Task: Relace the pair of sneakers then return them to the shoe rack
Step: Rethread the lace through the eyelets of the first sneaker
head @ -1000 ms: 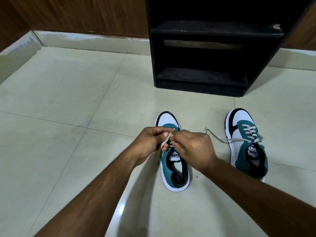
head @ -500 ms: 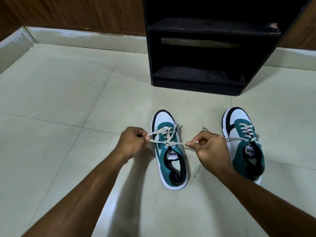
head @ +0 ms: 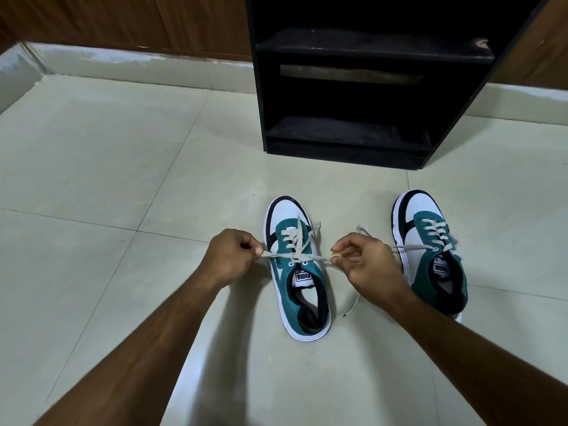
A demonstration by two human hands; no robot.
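Observation:
Two teal, white and black sneakers stand on the tiled floor, toes pointing away from me. The left sneaker (head: pixel 296 272) lies between my hands, its beige lace (head: pixel 296 256) stretched taut across the top eyelets. My left hand (head: pixel 232 256) pinches one lace end at the shoe's left side. My right hand (head: pixel 365 259) pinches the other end at its right side, and a loose tail hangs below it to the floor. The right sneaker (head: pixel 430 253) is laced, with one lace end trailing left behind my right hand.
A black shoe rack (head: pixel 362 84) with two bare shelves stands on the floor just beyond the sneakers. A brown wooden wall (head: pixel 123 23) with a pale skirting runs behind it. Pale floor tiles (head: pixel 107 164) spread to the left.
My hands, first together over the left sneaker's tongue, have pulled apart to either side, drawing the lace tight across the shoe. The view has shifted slightly.

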